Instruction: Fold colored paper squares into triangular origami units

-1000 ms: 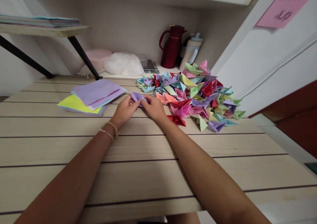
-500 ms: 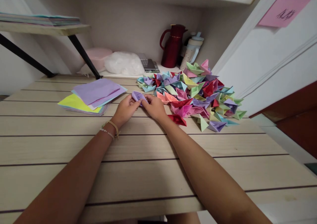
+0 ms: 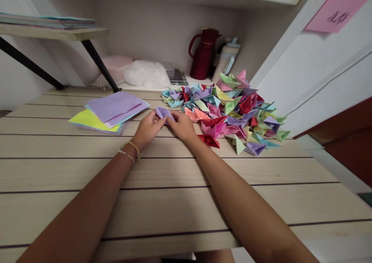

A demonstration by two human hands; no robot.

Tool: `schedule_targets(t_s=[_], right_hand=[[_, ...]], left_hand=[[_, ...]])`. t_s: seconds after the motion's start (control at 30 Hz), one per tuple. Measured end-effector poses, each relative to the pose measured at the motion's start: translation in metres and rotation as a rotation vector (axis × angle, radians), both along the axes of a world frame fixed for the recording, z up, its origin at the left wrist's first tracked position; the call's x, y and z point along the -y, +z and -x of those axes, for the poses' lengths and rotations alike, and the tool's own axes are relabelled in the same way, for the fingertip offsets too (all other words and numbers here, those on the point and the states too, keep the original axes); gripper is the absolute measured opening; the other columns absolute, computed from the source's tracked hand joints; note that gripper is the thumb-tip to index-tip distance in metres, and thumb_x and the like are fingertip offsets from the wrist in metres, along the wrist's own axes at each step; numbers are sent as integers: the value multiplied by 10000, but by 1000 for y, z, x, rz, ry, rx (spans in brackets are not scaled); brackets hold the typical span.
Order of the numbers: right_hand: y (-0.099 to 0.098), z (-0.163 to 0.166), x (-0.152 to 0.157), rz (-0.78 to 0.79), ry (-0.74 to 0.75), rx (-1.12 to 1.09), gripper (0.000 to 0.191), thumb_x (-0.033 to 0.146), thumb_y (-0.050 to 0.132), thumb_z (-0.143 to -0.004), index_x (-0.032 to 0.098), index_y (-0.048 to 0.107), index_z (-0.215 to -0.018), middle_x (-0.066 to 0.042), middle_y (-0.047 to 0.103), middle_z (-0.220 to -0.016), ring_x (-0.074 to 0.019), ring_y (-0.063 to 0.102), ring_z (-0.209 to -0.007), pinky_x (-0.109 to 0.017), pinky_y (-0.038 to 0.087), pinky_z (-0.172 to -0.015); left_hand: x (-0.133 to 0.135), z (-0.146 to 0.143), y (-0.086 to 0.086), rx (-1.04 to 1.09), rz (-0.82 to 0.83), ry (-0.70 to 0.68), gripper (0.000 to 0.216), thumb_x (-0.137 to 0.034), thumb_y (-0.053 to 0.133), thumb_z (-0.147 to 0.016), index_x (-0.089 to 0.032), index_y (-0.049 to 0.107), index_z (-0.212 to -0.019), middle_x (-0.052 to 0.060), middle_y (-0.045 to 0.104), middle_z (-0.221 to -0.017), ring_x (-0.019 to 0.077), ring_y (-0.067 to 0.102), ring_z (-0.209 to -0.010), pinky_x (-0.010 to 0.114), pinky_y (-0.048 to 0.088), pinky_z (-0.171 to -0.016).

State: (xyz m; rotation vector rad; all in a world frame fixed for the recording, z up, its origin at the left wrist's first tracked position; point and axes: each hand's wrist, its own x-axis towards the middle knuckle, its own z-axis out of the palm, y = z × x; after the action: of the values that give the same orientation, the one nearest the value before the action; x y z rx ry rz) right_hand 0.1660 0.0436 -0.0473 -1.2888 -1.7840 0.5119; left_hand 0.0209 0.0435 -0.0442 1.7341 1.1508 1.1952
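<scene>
A small piece of folded purple paper is held between my two hands over the slatted table. My left hand pinches its left side, and my right hand grips the right side with the thumb on top. Fingers cover the paper's lower part. Just right of my right hand spreads a heap of folded paper boats in many colours. To the left of my left hand lies a loose stack of paper sheets, purple on top with yellow and blue beneath.
Behind the table stand a dark red jug, a pale bottle and a white plastic bag. A small raised shelf with black legs carries more paper at left. A pink note hangs on the right wall.
Both hands stay on the purple paper in almost the same pose. The whole view has shifted very slightly; the heap and the stack look the same.
</scene>
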Motion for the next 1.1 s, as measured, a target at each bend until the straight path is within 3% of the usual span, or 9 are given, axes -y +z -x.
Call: schedule_targets(t_s=[0.57, 0.8, 1.1], right_hand=[[0, 1, 0, 2, 26, -33, 266, 358, 519, -816, 191, 684, -940, -6, 691, -788, -138, 587, -682, -221, 413, -627], [-4, 0, -3, 5, -25, -30, 280, 313, 479, -831, 155, 657, -978, -7, 662, -697, -117, 554, -586, -208, 378, -561], [8, 8, 13, -95, -83, 235, 225, 356, 515, -803, 205, 664, -877, -25, 657, -687, -164, 578, -634, -240, 378, -593]], left_hand=[[-6, 2, -5, 75, 83, 15, 186, -279, 526, -741, -163, 598, -867, 4, 578, -695, 121, 535, -605, 247, 455, -589], [-7, 5, -12, -101, -23, 58, 289, -225, 427, -796, -187, 555, -1053, -7, 593, -689, 138, 558, -617, 249, 431, -610], [8, 1, 6, -391, -198, 177, 208, -319, 439, -833, -189, 568, -734, 30, 580, -628, 186, 517, -591, 278, 359, -606]])
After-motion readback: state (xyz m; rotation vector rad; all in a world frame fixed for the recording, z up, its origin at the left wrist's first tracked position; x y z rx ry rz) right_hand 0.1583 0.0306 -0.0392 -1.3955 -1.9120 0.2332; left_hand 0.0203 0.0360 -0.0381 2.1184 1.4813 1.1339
